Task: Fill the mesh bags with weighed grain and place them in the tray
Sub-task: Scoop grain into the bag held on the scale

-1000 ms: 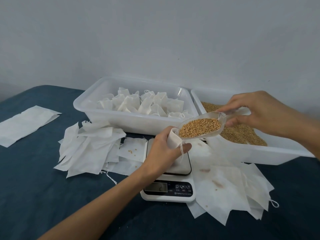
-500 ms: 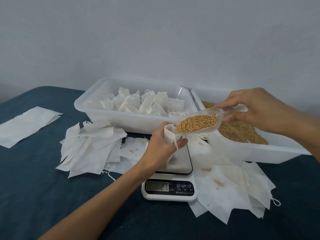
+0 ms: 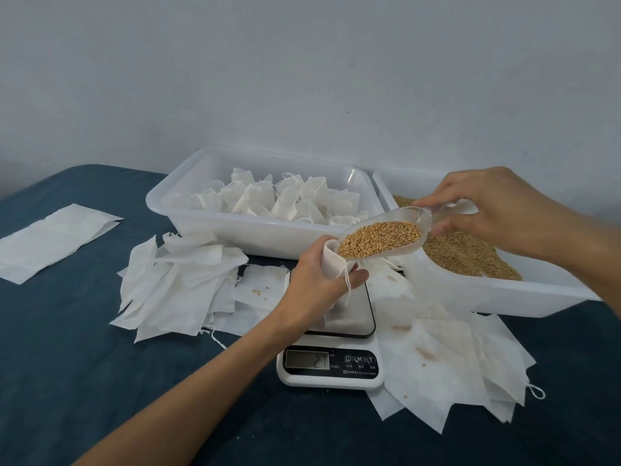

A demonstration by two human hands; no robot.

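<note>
The mesh bag [image 3: 331, 255] is soft, thin and nearly weightless, so it will collapse unless its mouth is held open; the left hand [image 3: 319, 284] grips it round the neck just above the scale [image 3: 331, 351], fingers curled about the cloth, a drawstring dangling below. The right hand [image 3: 487, 210] pinches the handle of a clear plastic scoop [image 3: 383, 238] heaped with grain [image 3: 378, 238], its tip touching the bag's rim — loose kernels that likely run fast and spill easily, so a slow tilt seems wise. Once filled, the bag should be limp yet heavier, best taken near the drawstring. Behind stands the tray [image 3: 255, 235] of filled bags, and beside it on the right the grain bin [image 3: 504, 294]. Empty bags lie in piles [image 3: 181, 284] left and right of the scale on the dark desk [image 3: 84, 364] — a few stray kernels on them — and crowd the scale's edges, which might disturb a reading. The display is too blurred to read.
</note>
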